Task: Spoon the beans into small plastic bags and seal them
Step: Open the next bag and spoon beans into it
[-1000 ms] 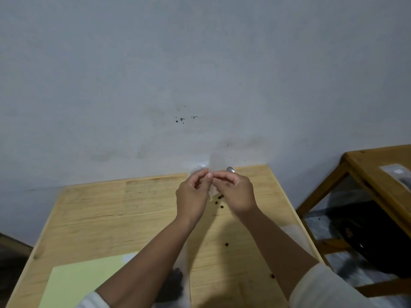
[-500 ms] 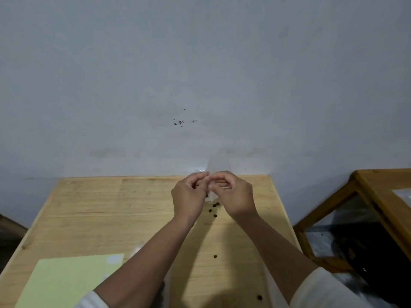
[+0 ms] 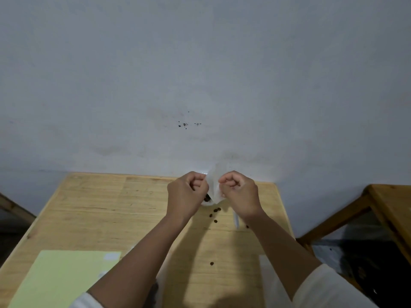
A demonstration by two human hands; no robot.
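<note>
Above the far edge of the wooden table, close to the grey wall, both hands are raised with a small clear plastic bag held between them. Left hand: fingers curled into a loose fist, thumb and fingertips pinched on the bag's left edge. Right hand: fingers likewise curled, pinched on the bag's right edge. The two hands sit just apart, the bag's upper part standing up in the gap. A few dark beans in the bag show at its lower end, beside the left palm; whether the mouth is sealed cannot be told.

Loose beans lie on the table directly below the hands, with one further bean nearer the person, between the forearms. A pale green sheet lies flat at the near left corner of the table. White sleeves cover both upper forearms. A second wooden table stands to the right, well apart.
</note>
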